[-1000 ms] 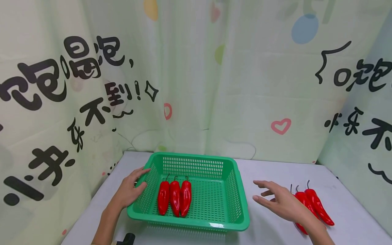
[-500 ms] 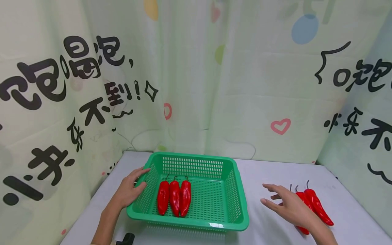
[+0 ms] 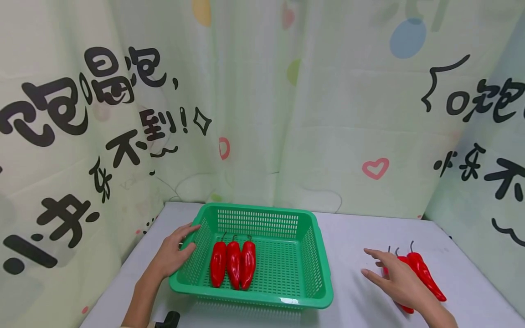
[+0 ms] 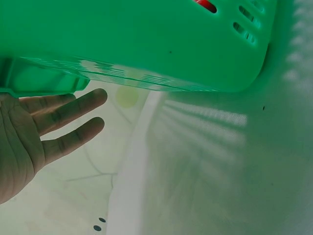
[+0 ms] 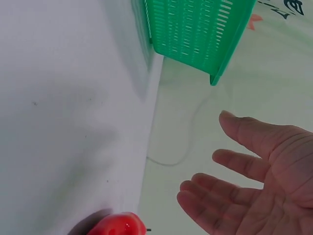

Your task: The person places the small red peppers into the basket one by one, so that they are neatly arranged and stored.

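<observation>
A green plastic basket (image 3: 270, 298) with slotted walls stands on the table, and three glossy red peppers (image 3: 233, 264) lie side by side in its left part. My left hand (image 3: 174, 253) rests at the basket's left rim, its index finger and thumb reaching over the edge; in the left wrist view its other fingers (image 4: 80, 105) stretch out straight below the rim. To the right of the basket, my right hand (image 3: 399, 278) hovers with spread fingers and holds nothing. Beneath and beside it lie more red peppers (image 3: 424, 273), partly covered by the hand and forearm.
The white table (image 3: 344, 228) meets a pale printed curtain (image 3: 320, 136) at the back and sides. A small dark object (image 3: 171, 319) shows near the left wrist. One red pepper (image 5: 120, 225) shows at the bottom of the right wrist view.
My right hand has moved to the right and slightly nearer, away from the basket and over the loose peppers. My left hand, the basket and the peppers have stayed in place.
</observation>
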